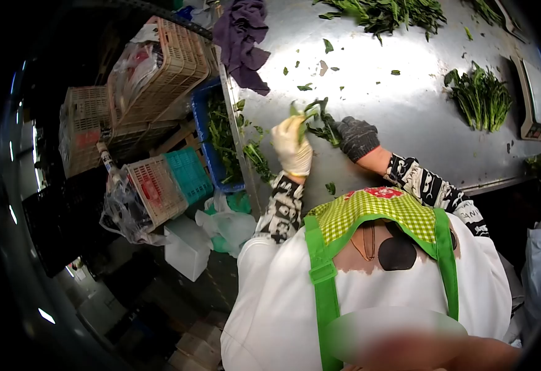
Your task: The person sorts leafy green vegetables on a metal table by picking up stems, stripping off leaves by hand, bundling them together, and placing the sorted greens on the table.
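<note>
1. Nearest camera: person's white top [270, 297] and apron [375, 213], green-and-yellow check with green straps; a blurred patch covers part of the bottom edge.
2. Both forearms in black-and-white printed sleeves [283, 210], reaching forward over a metal table [406, 117].
3. Left hand [292, 146], pale yellowish glove: fingers pinched on leafy greens [328, 132].
4. Right hand [358, 137], dark grey glove: fingers curled, touching the greens at their right end; can't tell how firmly it grips.
5. Hands near each other but apart, greens between them, above or on the table near its left edge. One piece or several: can't tell.
6. Loose leaf scraps [395, 72] scattered on the table beyond the hands.
7. Purple cloth [242, 46] at table's far left corner, partly over the edge.
8. Big leafy pile [397, 15] at far side; neat bundle [480, 102] to the right, just beside a scale [535, 102].
9. Left of table: blue bin [199, 127] with greens inside.
10. Further left: beige crates [180, 68], teal crate [187, 175], white container [187, 250], clear plastic bag [122, 210].
</note>
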Available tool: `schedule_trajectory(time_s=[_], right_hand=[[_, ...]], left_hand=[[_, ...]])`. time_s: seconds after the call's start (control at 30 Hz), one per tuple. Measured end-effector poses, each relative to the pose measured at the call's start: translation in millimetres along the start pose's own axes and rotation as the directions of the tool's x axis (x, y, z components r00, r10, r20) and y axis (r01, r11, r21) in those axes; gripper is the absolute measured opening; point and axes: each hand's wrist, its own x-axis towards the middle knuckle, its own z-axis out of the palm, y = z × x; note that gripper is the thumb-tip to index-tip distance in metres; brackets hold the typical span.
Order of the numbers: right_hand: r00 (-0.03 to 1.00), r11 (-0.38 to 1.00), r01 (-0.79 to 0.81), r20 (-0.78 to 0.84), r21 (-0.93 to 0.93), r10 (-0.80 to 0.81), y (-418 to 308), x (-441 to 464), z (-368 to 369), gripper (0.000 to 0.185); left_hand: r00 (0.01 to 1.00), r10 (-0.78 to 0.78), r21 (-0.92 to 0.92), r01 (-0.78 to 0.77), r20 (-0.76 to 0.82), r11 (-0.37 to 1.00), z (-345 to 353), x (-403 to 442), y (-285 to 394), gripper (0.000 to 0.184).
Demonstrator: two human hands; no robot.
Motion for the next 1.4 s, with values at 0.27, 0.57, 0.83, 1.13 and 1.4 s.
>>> schedule_trajectory(time_s=[0.27,0.57,0.83,1.13,1.4], right_hand=[[0.951,0.932,-0.292,-0.035,0.213,0.306,7,19,-6,0.033],[0.716,0.810,-0.582,-0.515,-0.069,0.471,213,28,-56,0.020],[0.910,0.863,-0.405,-0.046,-0.302,0.412,155,46,15,0.035],[0.900,0.957,-0.226,0.338,-0.182,0.277,-101,14,27,0.047],[0.945,0.948,-0.007,0.311,0.319,-0.098,-135,25,2,0.047]], left_hand=[[0.951,-0.308,0.365,0.289,-0.007,0.885,-66,-61,-68,0.028],[0.837,-0.094,0.084,0.058,0.539,0.995,-74,-73,-18,0.093],[0.862,0.068,-0.131,-0.002,0.502,0.991,-40,-85,6,0.058],[0.959,-0.256,-0.423,0.283,0.121,0.861,-29,-96,-8,0.046],[0.739,-0.674,-0.700,0.495,0.027,0.515,-49,-66,-9,0.028]])
